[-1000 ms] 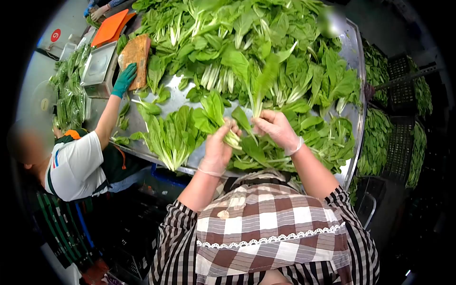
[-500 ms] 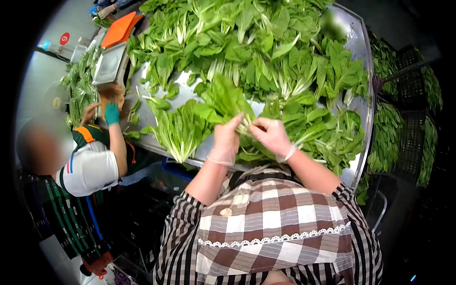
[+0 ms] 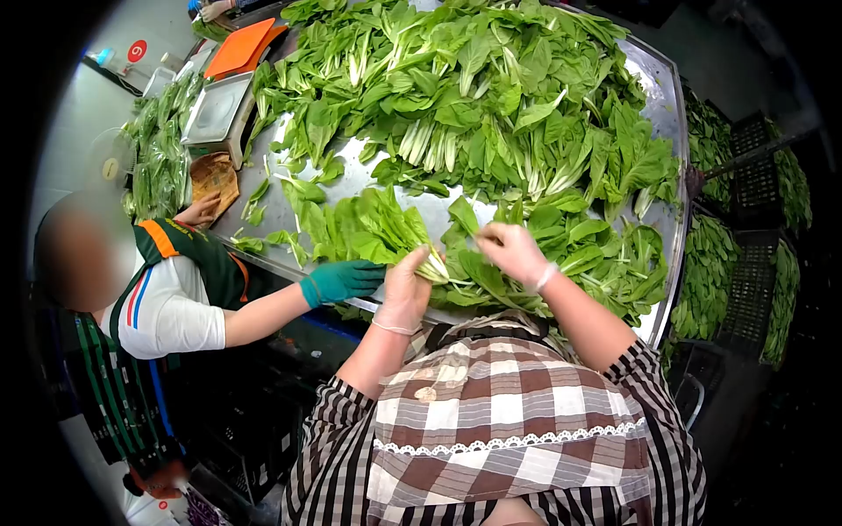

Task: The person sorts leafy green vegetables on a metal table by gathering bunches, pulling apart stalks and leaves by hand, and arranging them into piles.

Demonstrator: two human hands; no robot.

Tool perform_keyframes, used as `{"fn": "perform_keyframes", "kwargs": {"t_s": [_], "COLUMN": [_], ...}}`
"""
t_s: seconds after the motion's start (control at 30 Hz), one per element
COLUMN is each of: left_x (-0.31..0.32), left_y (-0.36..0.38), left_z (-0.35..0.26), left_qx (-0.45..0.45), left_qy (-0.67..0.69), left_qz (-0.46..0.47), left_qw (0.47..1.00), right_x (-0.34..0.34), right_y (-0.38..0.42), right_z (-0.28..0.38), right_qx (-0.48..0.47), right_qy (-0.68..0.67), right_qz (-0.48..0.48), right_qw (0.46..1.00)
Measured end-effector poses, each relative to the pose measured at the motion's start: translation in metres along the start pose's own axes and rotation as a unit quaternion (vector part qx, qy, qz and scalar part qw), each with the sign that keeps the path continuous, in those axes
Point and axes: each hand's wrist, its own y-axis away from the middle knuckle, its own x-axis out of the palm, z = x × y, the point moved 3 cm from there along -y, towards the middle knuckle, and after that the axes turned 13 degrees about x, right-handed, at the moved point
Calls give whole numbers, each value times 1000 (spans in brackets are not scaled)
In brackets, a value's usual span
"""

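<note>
My left hand [image 3: 407, 285], in a thin clear glove, is closed around the pale stems of a bunch of leafy greens [image 3: 386, 226]. The leaves fan out to the upper left, over the metal table. To the right of it, my right hand [image 3: 513, 254], gloved the same way, has its fingers pinched together at the edge of a single green leaf [image 3: 461, 221]. Loose greens lie beneath and around both hands. A co-worker's teal-gloved hand [image 3: 346, 281] reaches in just left of my left hand, beside the bunch's leaves.
A large heap of greens [image 3: 474, 96] covers much of the metal table [image 3: 653, 83]. At the left stand a scale [image 3: 219, 110], an orange tray [image 3: 241, 48] and bagged greens [image 3: 162, 145]. Dark crates [image 3: 750, 272] of greens stand right of the table. A co-worker stands close on my left.
My left hand has moved slightly down with the bunch, and my right hand has drawn away from its stems. The co-worker's teal-gloved hand has come from near the scale towards my left hand.
</note>
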Motion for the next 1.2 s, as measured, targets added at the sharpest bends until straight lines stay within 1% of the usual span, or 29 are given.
{"fn": "perform_keyframes", "kwargs": {"t_s": [0.1, 0.17, 0.2, 0.23, 0.27, 0.37, 0.4, 0.43, 0.47, 0.5, 0.53, 0.57, 0.63, 0.67, 0.7, 0.73, 0.77, 0.8, 0.83, 0.87, 0.93, 1.0, 1.03, 1.1, 1.17, 1.2], "left_x": [1, 15, 21, 25, 23, 5, 4, -1, -7, -14, -15, -12, -9, -8, -2, 2, 4, 5, 10, 18, 28, 44, 38, 32, 22, 17], "left_y": [7, 18, 24, 21, 22, 17, 17, 12, 10, 10, 9, 3, 0, -3, -9, -11, -12, -20, -24, -30, -30, -31, -34, -36, -38, -39], "left_z": [1, -9, -17, -26, -31, -39, -46, -50, -53, -53, -52, -53, -54, -53, -54, -53, -51, -47, -44, -41, -36, -37, -32, -29, -24, -20], "left_qx": [-46, -59, -71, -81, -96, -94, -99, -96, -98, -101, -100, -89, -71, -80, -61, -43, -26, 2, 8, 16, 34, 64, 46, 5, -6, 2], "left_qy": [-21, -41, -57, -70, -61, -78, -73, -74, -74, -72, -69, -56, -36, -17, -22, -28, -34, -41, -50, -58, -70, -79, -83, -77, -106, -123], "left_qz": [19, 64, 83, 106, 92, 108, 118, 114, 106, 96, 90, 96, 104, 90, 89, 83, 74, 94, 94, 95, 100, 120, 97, 88, 92, 98], "left_qw": [999, 995, 992, 989, 989, 987, 985, 986, 987, 988, 988, 990, 991, 993, 994, 995, 996, 995, 994, 994, 992, 988, 991, 993, 990, 988], "right_x": [4, 14, 18, 18, 22, 22, 23, 23, 22, 25, 11, 7, 3, 8, 13, 14, 20, 27, 31, 35, 39, 35, 37, 36, 34, 36], "right_y": [-42, -84, -101, -120, -133, -148, -150, -152, -150, -144, -116, -105, -75, -65, -58, -42, -34, -26, -19, -13, -3, 9, 9, 12, 15, 16], "right_z": [39, 45, 54, 65, 64, 57, 54, 46, 34, 28, 56, 59, 55, 40, 28, 37, 34, 30, 30, 32, 36, 52, 53, 56, 60, 58], "right_qx": [-60, -2, 66, 130, 143, 159, 156, 167, 177, 185, 209, 201, 189, 189, 186, 178, 153, 131, 106, 108, 79, 32, 13, -16, -32, -34], "right_qy": [-22, 57, 140, 224, 238, 221, 191, 24, -142, -302, -311, -302, -290, -302, -315, -353, -364, -376, -388, -374, -308, -216, -192, -145, -61, -50], "right_qz": [-82, -148, -162, -178, -176, -183, -200, -140, -73, -6, 21, 34, 61, 61, 60, 64, 69, 75, 79, 78, 63, 58, 65, 55, 32, 4], "right_qw": [995, 987, 975, 949, 944, 945, 948, 976, 971, 935, 927, 931, 936, 932, 929, 916, 916, 914, 912, 918, 946, 974, 979, 988, 997, 998]}}
